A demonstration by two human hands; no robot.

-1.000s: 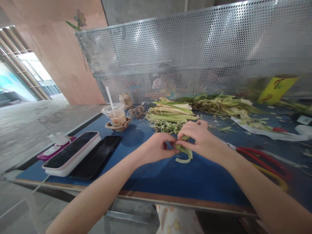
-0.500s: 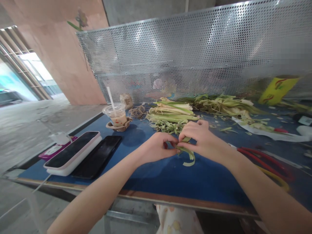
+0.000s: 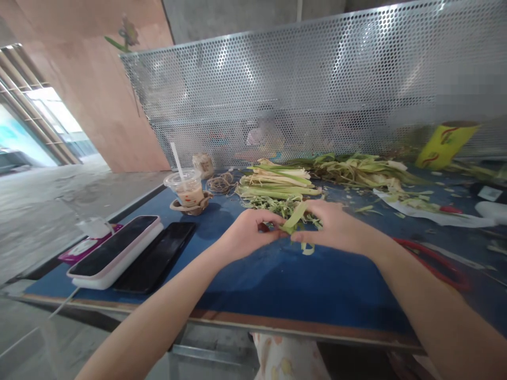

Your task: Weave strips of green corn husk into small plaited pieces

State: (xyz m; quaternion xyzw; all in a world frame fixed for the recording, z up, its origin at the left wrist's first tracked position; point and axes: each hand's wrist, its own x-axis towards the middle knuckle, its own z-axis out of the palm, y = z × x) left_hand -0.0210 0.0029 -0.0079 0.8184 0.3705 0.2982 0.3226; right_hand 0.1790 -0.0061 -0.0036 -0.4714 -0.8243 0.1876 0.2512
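Note:
A pale green leaf strip (image 3: 295, 217) is folded between my hands, its curled tail (image 3: 307, 248) hanging below. My left hand (image 3: 259, 229) pinches the strip's lower end between thumb and fingers. On the other side, my right hand (image 3: 327, 224) has its thumb apart from its fingers; the fingers are next to the strip's upper end and partly hidden. Just beyond the hands lie a bunch of small green leafy sprigs (image 3: 269, 203) and a stack of pale green stalks (image 3: 277, 182).
On the blue table (image 3: 253, 290) at left are a black phone (image 3: 156, 256), a phone on a white case (image 3: 114, 253), and an iced drink (image 3: 188, 190). Twine (image 3: 221, 183) lies behind. Red-handled scissors (image 3: 439, 266) are by my right forearm; leaves (image 3: 360, 171) pile against a perforated metal panel (image 3: 297, 79).
The strip's upper part now stands up between my hands. My right thumb and fingers have spread apart, while my left hand keeps its pinch. The view has shifted slightly.

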